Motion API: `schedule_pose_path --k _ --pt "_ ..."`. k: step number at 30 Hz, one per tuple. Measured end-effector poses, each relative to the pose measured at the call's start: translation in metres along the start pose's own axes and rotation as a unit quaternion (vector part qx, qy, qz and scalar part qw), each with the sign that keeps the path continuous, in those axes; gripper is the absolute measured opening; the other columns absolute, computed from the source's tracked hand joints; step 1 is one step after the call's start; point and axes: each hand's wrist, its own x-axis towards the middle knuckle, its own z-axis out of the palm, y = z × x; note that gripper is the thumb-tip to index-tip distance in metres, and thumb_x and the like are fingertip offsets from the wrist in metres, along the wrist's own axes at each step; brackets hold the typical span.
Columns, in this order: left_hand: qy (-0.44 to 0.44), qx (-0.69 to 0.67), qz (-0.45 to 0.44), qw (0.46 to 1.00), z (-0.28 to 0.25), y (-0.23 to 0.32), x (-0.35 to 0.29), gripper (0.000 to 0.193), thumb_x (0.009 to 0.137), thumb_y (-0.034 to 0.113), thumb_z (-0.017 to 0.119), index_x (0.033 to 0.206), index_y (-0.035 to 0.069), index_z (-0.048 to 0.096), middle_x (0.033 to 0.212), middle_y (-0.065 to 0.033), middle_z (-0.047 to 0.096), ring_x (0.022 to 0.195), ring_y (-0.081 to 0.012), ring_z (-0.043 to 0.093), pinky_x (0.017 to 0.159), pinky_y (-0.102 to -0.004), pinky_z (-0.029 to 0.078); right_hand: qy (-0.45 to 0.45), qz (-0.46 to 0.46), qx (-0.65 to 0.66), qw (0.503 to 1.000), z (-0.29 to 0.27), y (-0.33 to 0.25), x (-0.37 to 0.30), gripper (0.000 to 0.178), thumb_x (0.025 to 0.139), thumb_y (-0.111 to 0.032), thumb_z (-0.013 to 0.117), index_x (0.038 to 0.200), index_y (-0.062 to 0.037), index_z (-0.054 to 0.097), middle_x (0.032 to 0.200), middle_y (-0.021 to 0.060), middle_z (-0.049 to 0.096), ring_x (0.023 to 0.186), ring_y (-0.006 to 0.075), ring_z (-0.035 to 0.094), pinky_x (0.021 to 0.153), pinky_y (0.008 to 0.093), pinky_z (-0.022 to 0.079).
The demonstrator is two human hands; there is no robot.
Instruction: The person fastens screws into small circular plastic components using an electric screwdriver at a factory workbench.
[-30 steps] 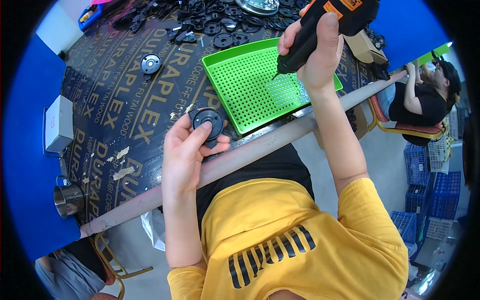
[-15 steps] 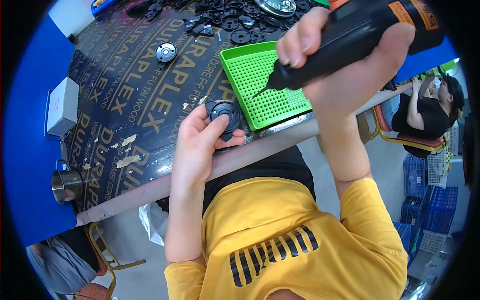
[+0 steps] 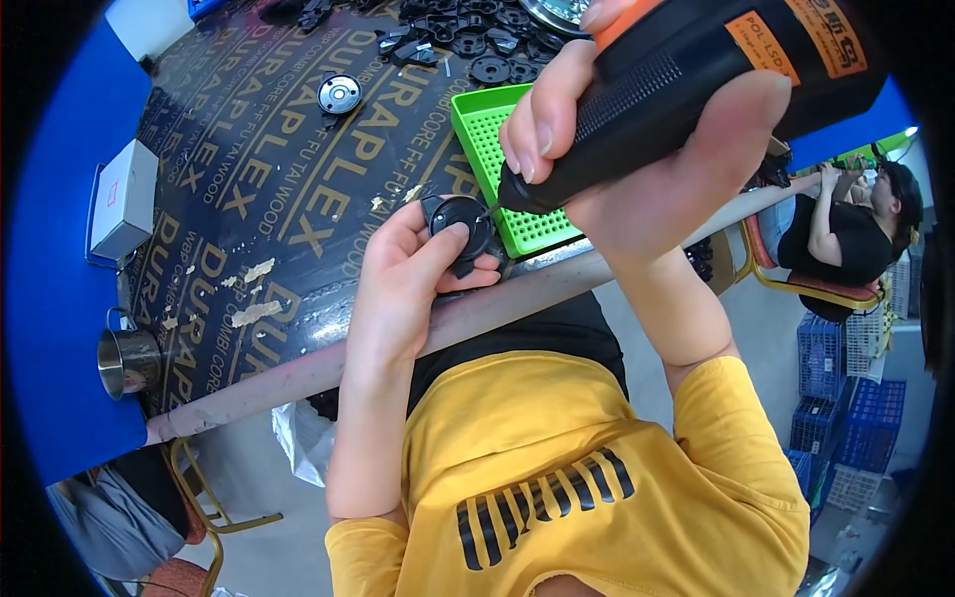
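Note:
My left hand (image 3: 413,264) grips a round black plastic part (image 3: 463,227) near the table's front edge, thumb pressed on its face. Wrapped in my right hand (image 3: 637,189) is a black electric screwdriver (image 3: 637,109) with orange labels, its body slanting down to the left. The thin bit reaches the right side of the black part; whether it touches is too small to tell. Beneath the tool lies a green perforated tray (image 3: 527,234), partly hidden by my right hand. A round part with a silvery face (image 3: 339,95) rests alone on the table farther off.
Many black plastic parts (image 3: 487,45) are heaped at the far side beside a shiny round dish (image 3: 557,12). On the left are a white box (image 3: 124,204) and a metal cup (image 3: 129,360). A seated person (image 3: 846,229) works at the right, near stacked crates (image 3: 821,358).
My right hand has brought the screwdriver down and left, so its bit now meets the edge of the black part in view. My left hand has shifted slightly right.

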Motion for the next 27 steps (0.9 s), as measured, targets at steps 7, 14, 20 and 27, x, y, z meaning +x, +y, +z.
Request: schedule_pose_path --k 7,14,20,27 --pt "-0.002 -0.017 -0.013 1.0 -0.003 0.0 0.001 0.013 0.083 0.002 0.049 0.095 -0.004 0.05 0.082 -0.0105 0.059 0.065 -0.015 0.061 0.058 -0.0255 0.055 -0.061 -0.02 0.036 0.997 -0.005 0.009 -0.009 0.028 0.085 -0.028 0.056 0.091 -0.0004 0.054 0.063 0.0052 0.054 0.051 0.0098 0.051 0.047 0.0215 0.041" --pt "-0.001 -0.021 -0.003 1.0 -0.003 0.0 0.002 0.014 0.083 0.001 0.048 0.095 -0.005 0.05 0.082 -0.0109 0.059 0.064 -0.0149 0.062 0.058 -0.0255 0.055 -0.098 -0.083 0.02 0.992 -0.012 0.027 -0.011 0.027 0.086 -0.024 0.055 0.096 0.0012 0.054 0.063 0.005 0.055 0.053 0.01 0.051 0.05 0.0218 0.042" --pt "0.003 -0.023 0.003 1.0 -0.002 0.0 0.0 0.016 0.083 0.0 0.048 0.098 -0.006 0.05 0.082 -0.0114 0.059 0.064 -0.0157 0.062 0.058 -0.0255 0.055 -0.086 -0.027 0.004 0.996 -0.01 0.018 -0.013 0.034 0.086 -0.031 0.053 0.1 -0.0005 0.048 0.061 0.0048 0.053 0.052 0.0105 0.051 0.049 0.0218 0.041" --pt "-0.005 0.021 0.081 0.996 0.002 -0.003 -0.013 0.021 0.084 0.003 0.048 0.105 -0.001 0.048 0.093 -0.0107 0.055 0.075 -0.0158 0.06 0.068 -0.0264 0.054 -0.118 -0.046 0.085 0.988 -0.039 -0.017 0.0 0.084 0.073 -0.076 0.031 0.118 -0.0054 0.037 0.067 0.0053 0.051 0.055 0.0142 0.051 0.052 0.0281 0.04"
